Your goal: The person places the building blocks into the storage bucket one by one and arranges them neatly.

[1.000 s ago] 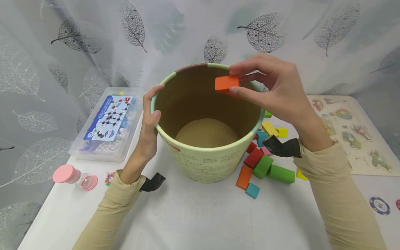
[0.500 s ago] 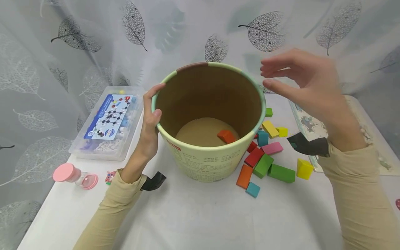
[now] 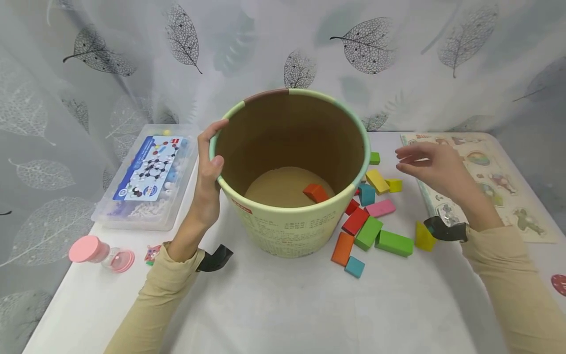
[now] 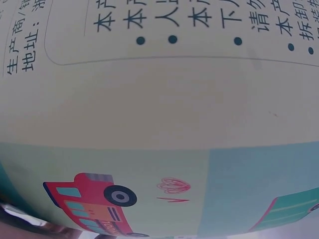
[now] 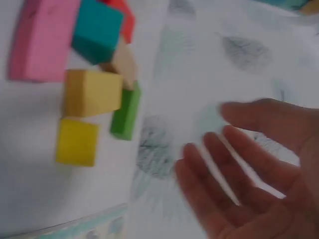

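Observation:
A large round bucket (image 3: pixel 287 226) with a pale green rim stands mid-table. My left hand (image 3: pixel 209 182) grips its left rim, thumb toward the inside; the left wrist view is filled by the printed bucket wall (image 4: pixel 149 104). On the bucket floor lies one orange block (image 3: pixel 316 192). My right hand (image 3: pixel 433 164) hovers right of the bucket with nothing in it, fingers apart from the thumb. Nearest to it are a small yellow block (image 5: pixel 77 142), a paler yellow block (image 5: pixel 92 93) and a green block (image 5: pixel 127 112).
Several coloured blocks lie right of the bucket, among them a pink block (image 3: pixel 381 208) and a long green block (image 3: pixel 394 243). A picture puzzle board (image 3: pixel 508 167) sits at the right. At the left are a clear plastic case (image 3: pixel 148 177) and a pink-capped jar (image 3: pixel 88 249).
My right hand let the orange block drop into the bucket, then moved right and down to beside the blocks. My left hand stays on the rim.

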Tool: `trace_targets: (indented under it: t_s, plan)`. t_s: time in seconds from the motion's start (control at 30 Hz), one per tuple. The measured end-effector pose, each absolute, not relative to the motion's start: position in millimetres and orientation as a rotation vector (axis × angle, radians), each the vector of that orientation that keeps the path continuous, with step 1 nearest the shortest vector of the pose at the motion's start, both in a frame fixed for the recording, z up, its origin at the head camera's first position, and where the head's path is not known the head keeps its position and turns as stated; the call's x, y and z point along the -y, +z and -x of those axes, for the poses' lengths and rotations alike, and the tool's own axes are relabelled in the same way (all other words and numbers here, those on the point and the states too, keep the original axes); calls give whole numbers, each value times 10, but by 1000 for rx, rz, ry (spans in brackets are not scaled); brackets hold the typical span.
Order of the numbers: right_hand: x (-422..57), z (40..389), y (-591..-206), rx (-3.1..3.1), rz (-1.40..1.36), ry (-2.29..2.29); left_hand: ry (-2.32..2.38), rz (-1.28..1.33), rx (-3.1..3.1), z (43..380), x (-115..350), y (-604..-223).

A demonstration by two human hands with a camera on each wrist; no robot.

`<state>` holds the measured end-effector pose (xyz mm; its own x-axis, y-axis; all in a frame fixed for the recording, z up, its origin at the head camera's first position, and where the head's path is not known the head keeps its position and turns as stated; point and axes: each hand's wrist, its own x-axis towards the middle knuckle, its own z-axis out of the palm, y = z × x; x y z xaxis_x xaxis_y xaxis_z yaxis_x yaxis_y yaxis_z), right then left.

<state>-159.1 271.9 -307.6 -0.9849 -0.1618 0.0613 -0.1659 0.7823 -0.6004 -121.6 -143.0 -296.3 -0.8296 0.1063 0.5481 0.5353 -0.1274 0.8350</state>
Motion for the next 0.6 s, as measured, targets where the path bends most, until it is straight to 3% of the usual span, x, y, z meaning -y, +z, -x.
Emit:
trace_targets:
  t_s: [0.17,0.6]
  plan:
    - [-2823,1464,-3237,3152,-340,864,-2038,710,1846,1209,1419,-2971]
    - [-3364,874,-3439,3105,-824,685,-2056,694,1842,1202,1422,-2933]
